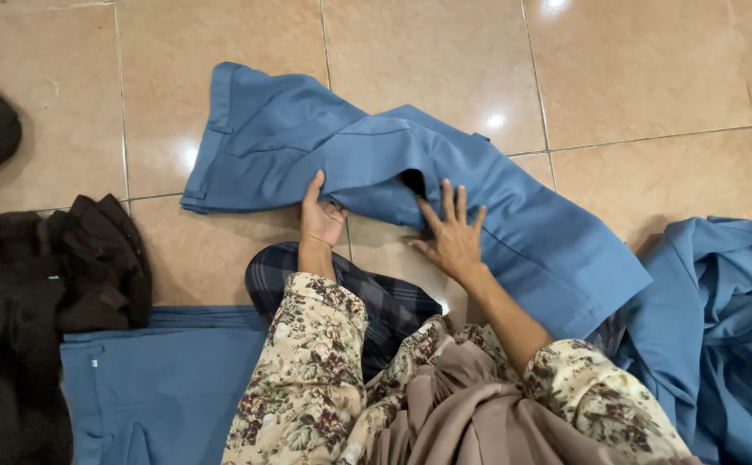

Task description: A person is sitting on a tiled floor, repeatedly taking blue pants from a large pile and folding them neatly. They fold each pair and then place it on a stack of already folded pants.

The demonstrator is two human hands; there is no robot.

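In the head view, blue trousers [410, 172] lie spread on the tiled floor [652, 77], the waistband at the upper left and one leg running to the lower right. The left hand [320, 215] pinches a fabric edge near the middle, fingers curled on the cloth. The right hand [455, 232] lies flat with fingers spread, pressing the leg. It seems the folding is in hand; the next move would need the fold kept straight. Black clothes [40, 284] lie left, more blue garments [720, 327] right.
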